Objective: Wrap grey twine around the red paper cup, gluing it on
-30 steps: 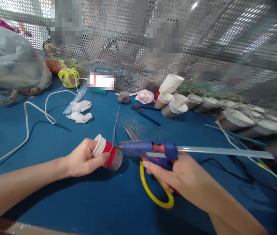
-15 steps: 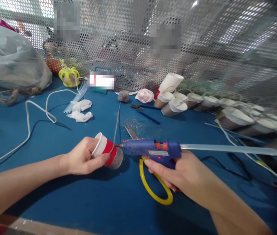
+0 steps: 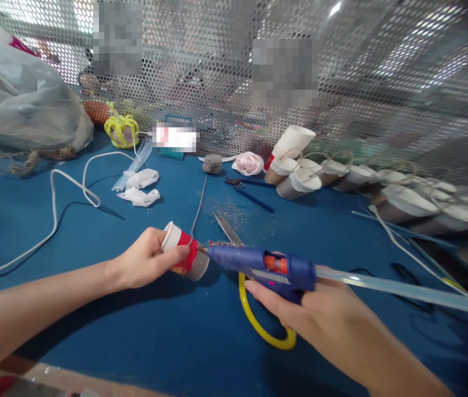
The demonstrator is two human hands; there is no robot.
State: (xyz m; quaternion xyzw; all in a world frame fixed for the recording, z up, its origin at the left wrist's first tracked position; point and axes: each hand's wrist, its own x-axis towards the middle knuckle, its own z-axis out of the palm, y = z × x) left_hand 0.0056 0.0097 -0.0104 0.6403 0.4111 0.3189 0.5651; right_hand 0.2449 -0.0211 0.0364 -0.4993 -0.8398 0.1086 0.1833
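Note:
My left hand (image 3: 149, 259) is closed around a tilted paper cup (image 3: 198, 266), white at the rim with a red band and a grey lower part. Its thumb presses a grey cord (image 3: 199, 207) against the band; the cord runs back to a small ball of yarn (image 3: 212, 164). In my right hand (image 3: 304, 309) is a blue glue gun (image 3: 254, 262), its nozzle at the cup's side. A long clear glue stick (image 3: 382, 284) juts from its rear. Under the gun lie scissors with yellow handles (image 3: 254, 320), partly hidden.
Pliers (image 3: 254, 198) and a pink fabric rose (image 3: 248, 164) lie behind. Several wrapped cups with cord handles (image 3: 300, 183) line the right, along a perforated metal screen (image 3: 217, 82). White cable (image 3: 54, 204), crumpled tissue (image 3: 138, 197) and a plastic bag (image 3: 27, 105) are left.
The glue gun has tilted, its rear end and glue stick dropping lower, while its nozzle stays at the cup. The left thumb has shifted slightly up along the cord. The view has moved a little.

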